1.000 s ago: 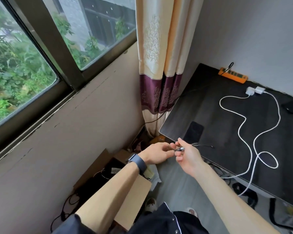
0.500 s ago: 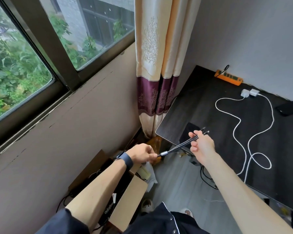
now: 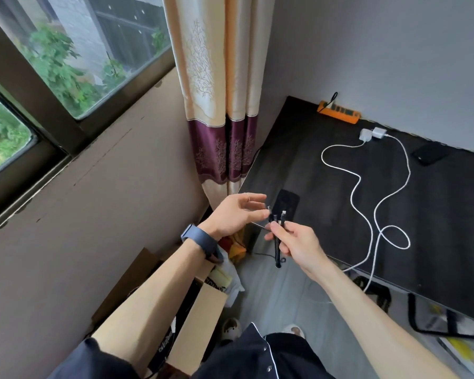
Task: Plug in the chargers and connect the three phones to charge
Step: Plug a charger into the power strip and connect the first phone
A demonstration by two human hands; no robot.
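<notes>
Closest in, a tan cardboard box sits on the floor under the left forearm, with a blue-grey wristband strapped on that wrist. Just above, the right hand has its grip pinched on a black multi-headed charging cable — thumb and fingers curled round the bundle, connector heads pointing up, the tail dangling below the palm over the floor. The left hand is spread, fingers straight, fingertips right at the heads; whether they touch is hard to tell. Right behind the heads, a flat black phone lies on the near corner of the dark wood-grain bench. Further out, two white cables snake and loop across it from a pair of white charger blocks — a second black phone lies off to the right, and a long orange power strip sits against the grey wall.
</notes>
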